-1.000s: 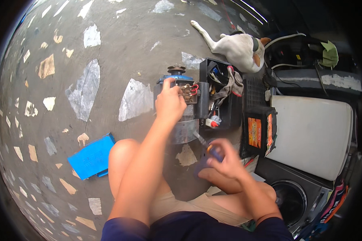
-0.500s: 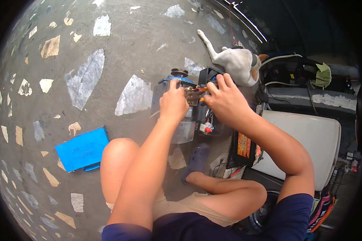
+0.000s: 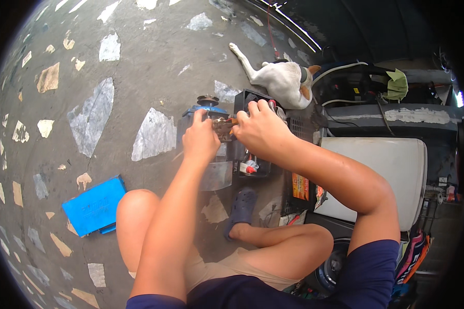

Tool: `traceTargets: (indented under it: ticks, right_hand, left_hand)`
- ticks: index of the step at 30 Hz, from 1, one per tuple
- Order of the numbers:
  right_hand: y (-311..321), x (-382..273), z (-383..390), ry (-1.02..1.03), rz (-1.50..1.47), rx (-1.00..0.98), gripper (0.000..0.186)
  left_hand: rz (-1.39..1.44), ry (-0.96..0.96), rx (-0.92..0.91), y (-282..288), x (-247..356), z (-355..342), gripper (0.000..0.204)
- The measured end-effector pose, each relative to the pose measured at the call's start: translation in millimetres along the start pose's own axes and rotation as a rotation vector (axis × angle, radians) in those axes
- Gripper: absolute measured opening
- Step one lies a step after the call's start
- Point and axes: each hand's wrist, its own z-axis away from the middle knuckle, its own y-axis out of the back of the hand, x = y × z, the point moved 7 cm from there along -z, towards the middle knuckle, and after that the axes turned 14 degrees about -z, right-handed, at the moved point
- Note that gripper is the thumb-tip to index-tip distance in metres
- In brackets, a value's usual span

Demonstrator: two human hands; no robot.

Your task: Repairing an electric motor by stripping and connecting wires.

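Broadly, patchy grey floor [image 3: 157, 67] bears the machine [image 3: 222, 130].

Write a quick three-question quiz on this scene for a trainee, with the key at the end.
1. Multiple choice: which of these lies farthest to the person's left?
A. battery
B. blue case
C. clog
2. True or false: the dog is lying down.
3. Short answer: which hand holds the orange-handled tool, and what does the other one touch?

Key:
1. B.
2. True.
3. The right hand holds it; the left hand touches the electric motor.
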Motion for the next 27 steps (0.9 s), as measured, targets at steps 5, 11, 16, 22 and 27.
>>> traceTargets:
  ticks: [5, 11, 16, 22, 27]
  right_hand:
    - [10.4, -7.9, 2.0, 0.084, 0.149, 0.169, 0.023]
    - [8.0, -17.0, 4.1, 0.053, 0.175, 0.167, 0.025]
    - [11.4, -17.7, -0.5, 0.077, 0.212, 0.116, 0.024]
    - [8.0, -2.2, -10.4, 0.039, 0.084, -0.030, 0.028]
    - [12.8, 22.3, -24.8, -0.182, -0.326, -0.429, 0.032]
  left_hand:
    - [-0.011, -0.003, -0.018, 2.4, 0.4, -0.9, 0.018]
    - [-0.020, -0.036, -0.005, 3.7, 1.2, -2.0, 0.018]
    - [-0.019, -0.035, -0.038, 2.3, 0.4, -1.6, 0.020]
    - [-0.019, -0.026, -0.056, 4.5, 2.7, -5.7, 0.017]
    - [-0.022, 0.005, -0.048, -0.6, -5.5, -6.6, 0.014]
